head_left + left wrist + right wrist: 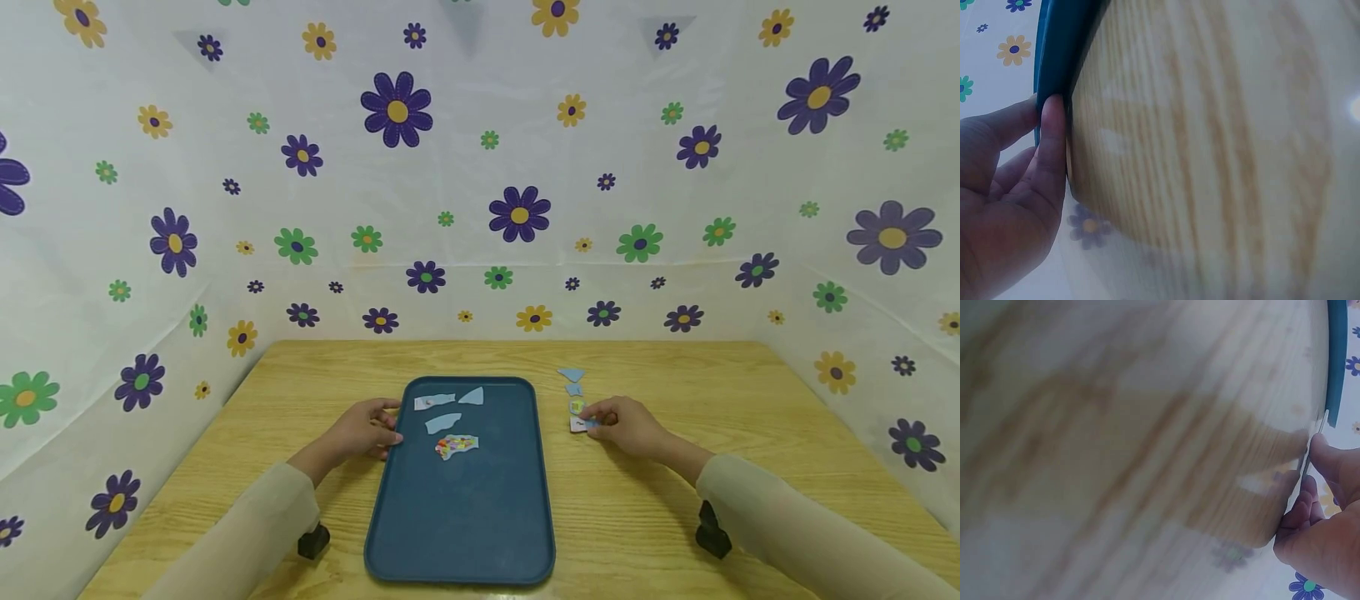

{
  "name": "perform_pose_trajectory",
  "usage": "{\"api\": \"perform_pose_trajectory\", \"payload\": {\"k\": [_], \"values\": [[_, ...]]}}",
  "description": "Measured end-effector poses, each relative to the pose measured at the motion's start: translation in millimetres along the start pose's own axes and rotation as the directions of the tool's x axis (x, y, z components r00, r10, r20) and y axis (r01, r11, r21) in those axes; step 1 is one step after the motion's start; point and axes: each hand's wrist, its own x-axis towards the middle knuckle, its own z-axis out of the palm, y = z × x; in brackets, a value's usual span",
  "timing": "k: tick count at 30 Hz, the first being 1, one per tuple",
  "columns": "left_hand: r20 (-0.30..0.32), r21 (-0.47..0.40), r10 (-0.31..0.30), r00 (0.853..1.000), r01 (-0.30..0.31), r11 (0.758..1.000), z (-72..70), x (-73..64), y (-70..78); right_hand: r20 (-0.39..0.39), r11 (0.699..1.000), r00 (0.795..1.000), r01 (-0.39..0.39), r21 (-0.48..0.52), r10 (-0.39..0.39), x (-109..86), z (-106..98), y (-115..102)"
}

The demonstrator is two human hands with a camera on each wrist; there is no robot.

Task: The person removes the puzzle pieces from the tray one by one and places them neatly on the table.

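A dark blue tray (465, 508) lies lengthwise on the table. My left hand (367, 429) is at the tray's left edge; the left wrist view shows its thumb and a finger (1054, 125) gripping the rim. To the right of the tray, my right hand (626, 427) pinches a flat white-and-blue cut piece (579, 424) low over the table. In the right wrist view the thin piece (1324, 419) appears edge-on between thumb and fingers. Just beyond it lies a small piece with a yellow print (576, 407), partly beside my fingertips.
Inside the tray lie a blue-and-white strip (435, 402), a light blue triangle (472, 397), a light blue piece (442, 422) and a multicoloured piece (456, 446). Right of the tray are two light blue pieces, one triangular (572, 374) and one smaller (573, 389). A flowered curtain (465, 167) surrounds the wooden table (660, 533).
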Motion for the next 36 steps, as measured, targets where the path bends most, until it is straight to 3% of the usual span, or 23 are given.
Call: {"api": "perform_pose_trajectory", "payload": {"k": [6, 26, 36], "values": [[0.001, -0.005, 0.0, 1.0, 0.0, 1.0, -0.4, -0.5, -0.2, 0.0, 1.0, 1.0, 0.025, -0.004, -0.025, -0.5, -0.3, -1.7], [0.019, -0.001, -0.002, 1.0, 0.002, 1.0, -0.7, 0.3, -0.9, 0.003, 1.0, 1.0, 0.0, -0.022, 0.0, -1.8, -0.2, -3.7], [-0.008, -0.001, -0.011, 1.0, 0.011, 1.0, 0.5, 2.3, -3.1, 0.003, 0.999, 1.0, -0.026, -0.026, 0.026, 0.1, 0.4, -2.0]]}}
